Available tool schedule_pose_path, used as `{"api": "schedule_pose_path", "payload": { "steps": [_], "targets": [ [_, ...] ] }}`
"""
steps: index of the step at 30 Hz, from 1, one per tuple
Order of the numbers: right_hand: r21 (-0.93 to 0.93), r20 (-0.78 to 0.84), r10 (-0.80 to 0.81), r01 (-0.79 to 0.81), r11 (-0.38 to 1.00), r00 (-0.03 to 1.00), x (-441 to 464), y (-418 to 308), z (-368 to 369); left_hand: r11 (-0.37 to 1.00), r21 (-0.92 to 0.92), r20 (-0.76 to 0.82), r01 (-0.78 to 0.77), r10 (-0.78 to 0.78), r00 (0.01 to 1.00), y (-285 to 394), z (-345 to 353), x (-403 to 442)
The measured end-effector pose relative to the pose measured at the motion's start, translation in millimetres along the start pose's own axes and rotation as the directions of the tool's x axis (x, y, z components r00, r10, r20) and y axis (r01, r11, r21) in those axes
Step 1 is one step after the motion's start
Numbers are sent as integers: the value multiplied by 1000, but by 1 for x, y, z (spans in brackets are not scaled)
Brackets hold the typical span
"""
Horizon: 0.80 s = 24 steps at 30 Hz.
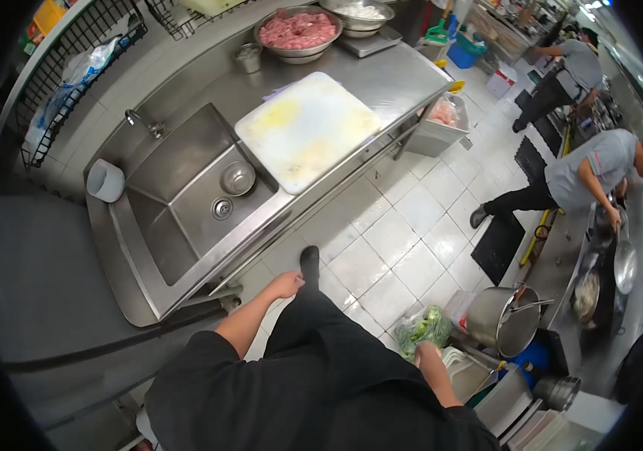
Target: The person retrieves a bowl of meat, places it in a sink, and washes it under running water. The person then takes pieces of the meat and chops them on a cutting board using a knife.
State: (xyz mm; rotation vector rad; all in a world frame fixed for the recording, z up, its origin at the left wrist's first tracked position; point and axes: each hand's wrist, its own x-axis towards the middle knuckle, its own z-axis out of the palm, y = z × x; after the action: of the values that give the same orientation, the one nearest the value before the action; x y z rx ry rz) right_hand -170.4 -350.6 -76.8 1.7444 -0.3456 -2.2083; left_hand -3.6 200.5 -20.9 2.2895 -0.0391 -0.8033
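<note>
My left hand point(288, 285) hangs beside my black trousers, in front of the sink counter. Its fingers are curled in loosely and I see nothing in them. Low on the other side, my right hand point(428, 353) is close to a plastic bag of green vegetables point(425, 328); its fingers are mostly hidden, and I cannot tell whether it touches the bag. Ahead of me a stained white cutting board point(306, 131) lies on the steel counter, overlapping the sink's edge. A small metal bowl point(238, 178) sits in the sink point(186, 218) near the drain.
A bowl of raw meat point(299, 31) and a metal cup point(248, 58) stand at the counter's back. A grey bin point(442, 124) is beyond its end. To the right are a large pot point(503, 319), stacked trays and two people in grey shirts, one handling a wok. The tiled floor looks wet.
</note>
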Motion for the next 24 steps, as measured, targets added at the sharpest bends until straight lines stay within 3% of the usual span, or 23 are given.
{"api": "schedule_pose_path", "payload": {
  "steps": [2, 3, 5, 7, 8, 10, 13, 14, 18, 20, 24],
  "targets": [
    [122, -72, 231, -221, 968, 970, 114, -14, -16, 997, -42, 12, -58, 59, 998, 37, -33, 8],
    [-206, 240, 475, -434, 877, 847, 150, -31, -33, 995, -65, 15, -78, 79, 997, 53, -50, 13],
    [-299, 133, 475, -421, 856, 870, 104, -38, -62, 977, -69, -51, -203, 200, 978, 76, -87, 25],
    [-379, 40, 454, -407, 831, 890, 35, -51, -107, 942, -89, -283, -325, 289, 915, 90, -119, 37],
    [-321, 70, 434, -392, 862, 898, 6, -59, -136, 944, -99, -284, -316, 277, 918, 98, -141, 40],
    [-258, 103, 412, -376, 890, 905, -47, -75, -188, 902, -243, -458, -356, 217, 862, 116, -187, 43],
    [-403, 82, 526, -455, 794, 846, -91, -99, -238, 919, -260, -585, -296, 94, 806, 126, -242, 50],
    [-471, 87, 548, -450, 759, 832, -98, -103, -249, 888, -349, -584, -300, 45, 811, 120, -254, 56],
    [-576, 101, 635, -475, 665, 766, -107, -121, -280, 884, -382, -630, -269, -36, 776, 91, -287, 72],
    [-589, -4, 536, -435, 681, 844, -100, -118, -291, 901, -358, -632, -244, -41, 774, 71, -289, 73],
    [-666, 75, 457, -297, 685, 886, -144, -111, -314, 917, -373, -628, -144, -135, 767, 54, -272, 64]
  ]
}}
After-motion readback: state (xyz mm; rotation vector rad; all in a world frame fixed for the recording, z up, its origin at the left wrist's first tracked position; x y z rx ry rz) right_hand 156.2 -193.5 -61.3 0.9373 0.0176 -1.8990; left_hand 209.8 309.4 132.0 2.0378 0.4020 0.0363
